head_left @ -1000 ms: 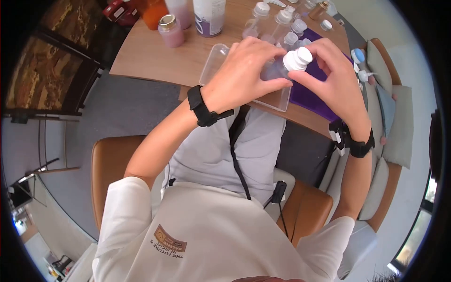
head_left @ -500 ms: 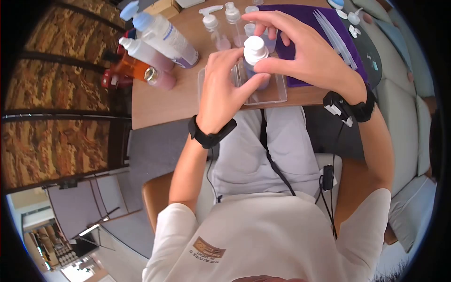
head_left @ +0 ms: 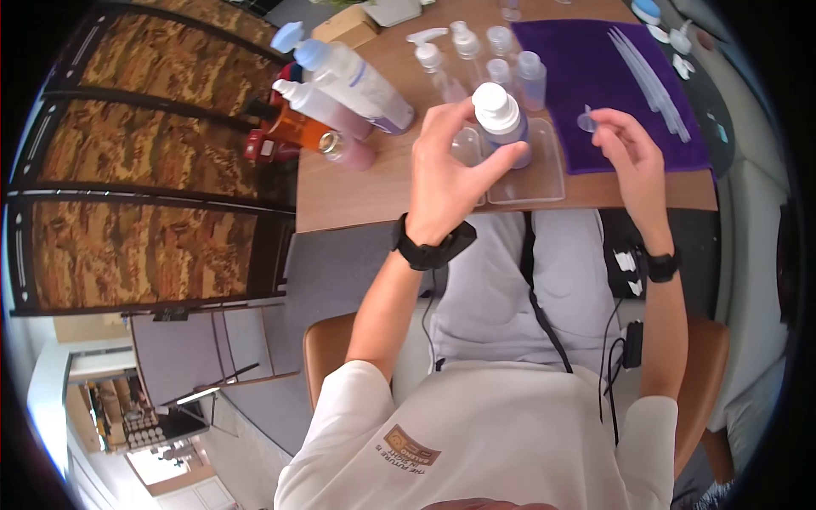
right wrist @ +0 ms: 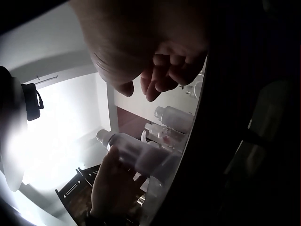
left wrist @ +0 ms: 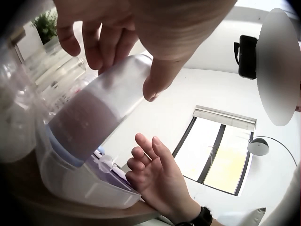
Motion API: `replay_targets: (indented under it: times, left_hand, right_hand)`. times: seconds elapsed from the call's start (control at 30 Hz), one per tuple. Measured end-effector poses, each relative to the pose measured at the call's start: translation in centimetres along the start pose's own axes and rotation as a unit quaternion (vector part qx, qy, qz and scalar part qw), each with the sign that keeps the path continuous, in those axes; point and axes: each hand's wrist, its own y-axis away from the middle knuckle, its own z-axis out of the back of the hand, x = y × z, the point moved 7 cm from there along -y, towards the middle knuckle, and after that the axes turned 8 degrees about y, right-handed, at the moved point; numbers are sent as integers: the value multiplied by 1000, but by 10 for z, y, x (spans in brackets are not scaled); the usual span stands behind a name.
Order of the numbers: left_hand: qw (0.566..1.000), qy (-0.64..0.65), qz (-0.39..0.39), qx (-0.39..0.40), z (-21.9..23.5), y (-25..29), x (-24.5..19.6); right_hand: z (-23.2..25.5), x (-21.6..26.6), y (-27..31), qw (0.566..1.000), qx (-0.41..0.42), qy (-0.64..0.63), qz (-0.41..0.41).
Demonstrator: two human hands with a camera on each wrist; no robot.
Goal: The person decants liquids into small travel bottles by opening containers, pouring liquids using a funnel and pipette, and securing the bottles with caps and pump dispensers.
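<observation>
In the head view my left hand [head_left: 446, 174] holds a bottle [head_left: 506, 127] with a white cap [head_left: 495, 102], thumb on one side and fingers on the other. The bottle is upright over a clear plastic tray [head_left: 557, 174]. Purplish liquid fills its lower part in the left wrist view [left wrist: 84, 125]. My right hand [head_left: 637, 166] is over the purple cloth, fingers loosely bent, apart from the bottle. Close to its fingertips is a small clear round piece [head_left: 586, 121]; the right wrist view shows nothing between the fingers [right wrist: 160, 82].
Small clear bottles [head_left: 531, 81] stand behind the tray. Larger pump bottles [head_left: 365, 93] and a pink jar [head_left: 348, 151] are at the left. Long clear strips [head_left: 650, 85] lie on the purple cloth [head_left: 578, 76]. A cardboard box [head_left: 344, 27] is at the back.
My right hand has moved off the white cap and away to the right, over the cloth. My left hand keeps the bottle, now upright over the tray. The head view has shifted.
</observation>
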Motion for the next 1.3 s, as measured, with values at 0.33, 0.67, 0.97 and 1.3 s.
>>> replay_targets:
  times: [0.33,0.67,0.97,1.3]
  left_hand:
    - [967,227,64,-99,111,38,-2]
    - [969,26,132,-206,216,62,48]
    - [960,5,162,-230,230,52,86]
    - [955,-7,188,-230,227,45,99]
  right_hand:
    - [0,0,1,999,7,25,-20]
    - [-2,5,3,998,16,62,-25]
    - [-1,3,4,996,10,77,-32]
    - [-1,0,3,998,12,62,-27]
